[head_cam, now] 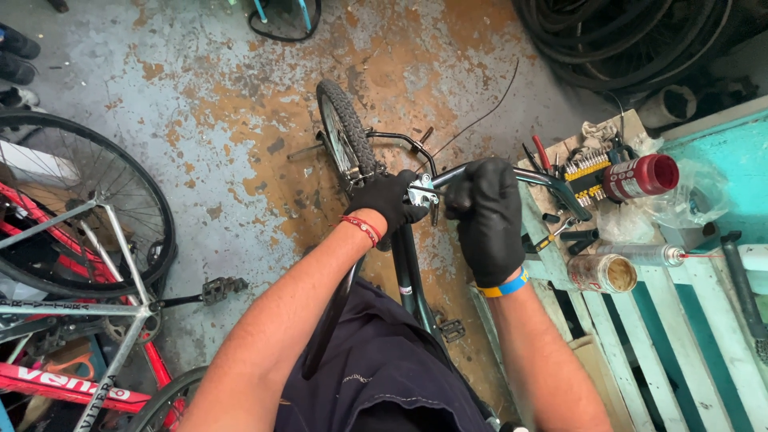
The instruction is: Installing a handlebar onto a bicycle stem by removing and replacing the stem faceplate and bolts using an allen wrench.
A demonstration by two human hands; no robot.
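Two gloved hands met at the middle of a dark bicycle's handlebar point(480, 170), the frame point(410, 280) running back between the person's knees. Nearest, the left hand point(390, 200) was curled tight around the silver clamp bracket point(422, 193) at the stem, a red band at its wrist. Just right of it, the right hand point(486, 216) was closed over the bar itself, a blue-and-yellow band at its wrist. Beyond them the knobbly front wheel point(346, 136) stood turned on the stained concrete floor point(224, 104), and a loose cable point(480, 118) arched away to the far right.

To the right, the pallet worktop point(664, 320) carried an open tin point(602, 273), a red spray can point(640, 177) and a bit set point(586, 170). At the left leaned a red-and-silver bicycle point(88, 304).

The risk, as I judged it, lay in the grip — the bar might twist in the clamp, and the small bracket could slip from the glove and drop to the floor. The free cable could also snag a finger.
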